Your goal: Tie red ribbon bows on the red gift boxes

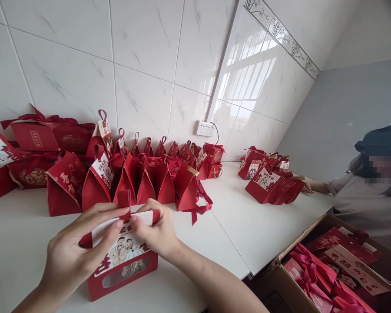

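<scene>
Left hand (74,243): you pinched the gift box (125,252) beside its ribbon loop (124,201).
Right hand (158,228): you gripped the same top edge.
Gift box: stood on the tabletop (228,213), before a row of red boxes (145,184).

Here's your bare left hand (73,243), fingers (101,216) stretched long, thumb (107,240) set against them; your bare right hand (159,228) is bent tighter, thumb inward! Bare left forearm (41,292) and bare right forearm (211,274) slant up from below, right fingertips probably curled out of sight.

The pink-fronted box (355,267) in the carton (273,278) reads “大囍的日子”.
</scene>
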### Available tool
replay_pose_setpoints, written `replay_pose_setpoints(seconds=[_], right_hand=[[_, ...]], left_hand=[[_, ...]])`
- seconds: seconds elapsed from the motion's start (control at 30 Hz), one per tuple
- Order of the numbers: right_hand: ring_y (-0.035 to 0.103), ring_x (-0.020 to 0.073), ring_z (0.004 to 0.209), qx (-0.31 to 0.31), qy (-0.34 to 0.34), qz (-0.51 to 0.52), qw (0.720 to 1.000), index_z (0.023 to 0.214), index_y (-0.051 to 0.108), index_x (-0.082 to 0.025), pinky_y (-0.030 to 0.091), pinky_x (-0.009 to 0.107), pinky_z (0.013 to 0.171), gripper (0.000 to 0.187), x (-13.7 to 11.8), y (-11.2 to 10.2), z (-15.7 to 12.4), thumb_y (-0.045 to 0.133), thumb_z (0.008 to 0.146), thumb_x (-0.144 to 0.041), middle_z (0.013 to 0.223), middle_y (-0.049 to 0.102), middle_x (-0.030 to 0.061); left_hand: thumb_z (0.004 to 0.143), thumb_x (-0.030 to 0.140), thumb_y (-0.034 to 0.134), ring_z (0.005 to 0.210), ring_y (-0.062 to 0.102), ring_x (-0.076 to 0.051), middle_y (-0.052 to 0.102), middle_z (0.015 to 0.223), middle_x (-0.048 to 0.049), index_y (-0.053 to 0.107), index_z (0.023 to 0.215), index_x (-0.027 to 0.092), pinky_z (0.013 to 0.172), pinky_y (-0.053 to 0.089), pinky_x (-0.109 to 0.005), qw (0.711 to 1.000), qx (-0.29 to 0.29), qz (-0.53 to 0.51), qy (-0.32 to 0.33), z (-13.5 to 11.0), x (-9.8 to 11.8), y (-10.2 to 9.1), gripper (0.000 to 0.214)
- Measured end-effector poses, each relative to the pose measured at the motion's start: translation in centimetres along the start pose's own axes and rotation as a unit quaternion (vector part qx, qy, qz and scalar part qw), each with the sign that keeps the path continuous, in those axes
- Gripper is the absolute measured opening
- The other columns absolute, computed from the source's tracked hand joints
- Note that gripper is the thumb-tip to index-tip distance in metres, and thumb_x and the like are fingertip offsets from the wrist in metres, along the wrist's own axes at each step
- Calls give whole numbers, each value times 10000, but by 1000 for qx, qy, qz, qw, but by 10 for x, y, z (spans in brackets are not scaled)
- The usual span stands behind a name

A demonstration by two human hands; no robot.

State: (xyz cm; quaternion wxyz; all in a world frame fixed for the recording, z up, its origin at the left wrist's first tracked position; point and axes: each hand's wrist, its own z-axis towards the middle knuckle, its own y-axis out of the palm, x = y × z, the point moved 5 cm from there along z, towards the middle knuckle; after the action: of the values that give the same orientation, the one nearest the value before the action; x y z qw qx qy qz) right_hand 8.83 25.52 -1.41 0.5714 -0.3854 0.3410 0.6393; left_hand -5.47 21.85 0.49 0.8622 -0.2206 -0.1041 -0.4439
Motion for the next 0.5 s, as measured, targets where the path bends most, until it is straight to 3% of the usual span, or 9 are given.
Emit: replay_pose_setpoints(seconds=[0.5], right_hand=[[388,75,484,2,-22,8,1000,554,474,-188,307,210,456,239,-3,0,0,618,669,-340,541,452,-47]], left_hand=[[801,260,612,771,666,-112,692,915,57,710,906,288,684,526,-149,1000,3,1,0,0,2,2,146]])
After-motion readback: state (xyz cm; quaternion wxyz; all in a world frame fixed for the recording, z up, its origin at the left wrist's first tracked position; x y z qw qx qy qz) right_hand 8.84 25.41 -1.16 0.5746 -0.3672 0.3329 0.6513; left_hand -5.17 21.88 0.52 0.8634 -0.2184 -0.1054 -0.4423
